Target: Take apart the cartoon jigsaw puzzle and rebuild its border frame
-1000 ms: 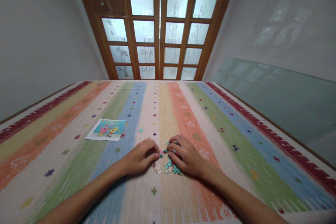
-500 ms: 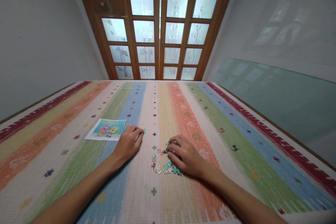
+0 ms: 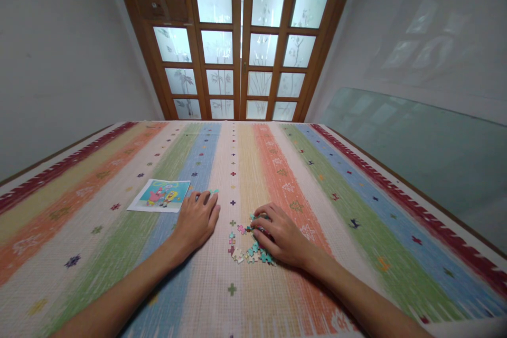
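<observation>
My left hand (image 3: 200,220) lies on the striped cloth with its fingers slightly bent and apart. Just beyond its fingertips is a small teal jigsaw piece area (image 3: 214,191), partly covered by the fingers. My right hand (image 3: 280,233) rests over the right side of a loose heap of jigsaw pieces (image 3: 253,251), its fingers curved and apart. The heap has teal, pink and cream pieces, and some are hidden under that hand. A pink piece (image 3: 241,229) lies at the heap's left. Beside my left hand is a printed cartoon picture (image 3: 165,195) on white paper.
A striped, patterned cloth (image 3: 119,243) covers the table. Wooden doors with glass panes (image 3: 241,63) stand beyond the far edge. A pale green glass panel (image 3: 420,137) leans along the right wall, and a plain wall rises at the left.
My left hand has shifted slightly and its fingers have spread, with the teal piece now beyond the fingertips rather than at them. My right hand stays over the heap.
</observation>
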